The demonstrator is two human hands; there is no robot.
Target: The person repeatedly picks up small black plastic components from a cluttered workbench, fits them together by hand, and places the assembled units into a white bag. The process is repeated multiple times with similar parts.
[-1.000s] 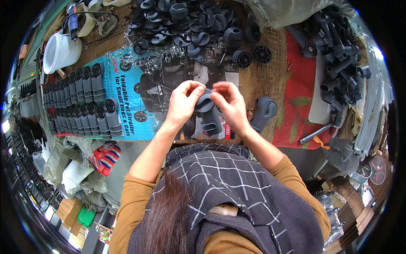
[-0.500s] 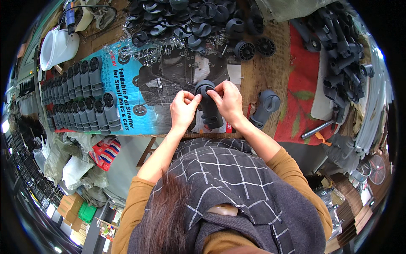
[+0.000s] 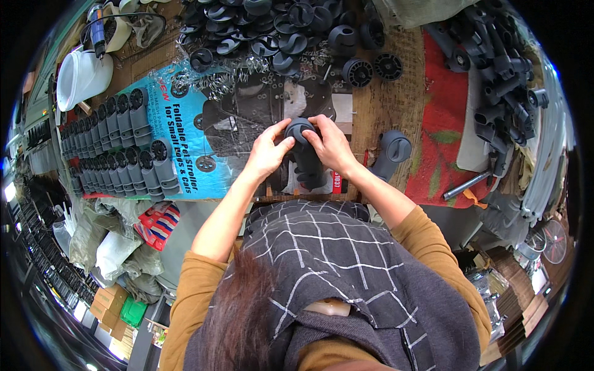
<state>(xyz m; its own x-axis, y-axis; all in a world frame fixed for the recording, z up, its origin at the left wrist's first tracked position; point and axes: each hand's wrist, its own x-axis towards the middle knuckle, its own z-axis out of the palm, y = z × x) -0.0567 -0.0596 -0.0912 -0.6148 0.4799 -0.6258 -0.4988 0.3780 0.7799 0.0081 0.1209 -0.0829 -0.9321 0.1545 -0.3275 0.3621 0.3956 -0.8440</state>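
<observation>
The person bends over a cluttered wooden workbench [image 3: 383, 105] with both hands closed on one dark grey plastic housing [image 3: 307, 154], a long piece with a round cap at its far end, standing roughly in the middle of the bench just in front of the body. The left hand [image 3: 267, 153] pinches the round top from its side, thumb and forefinger curled against the rim; the right hand [image 3: 332, 145] grips the same top from the other side, fingers wrapped over it, so the two hands almost meet across the cap. Just beside the right wrist lies a second grey housing [image 3: 391, 152] of the same kind, tilted on the wood next to a red cloth [image 3: 442, 142]. To the left, on a blue printed sheet [image 3: 185, 142], finished grey pieces [image 3: 111, 148] lie in tidy rows (quite a lot of them). At the far edge of the bench sits a heap of black round caps [image 3: 278, 31], with a scatter of small metal springs [image 3: 223, 80] near it. A white plastic jug [image 3: 80, 74] stands at the far left corner.
</observation>
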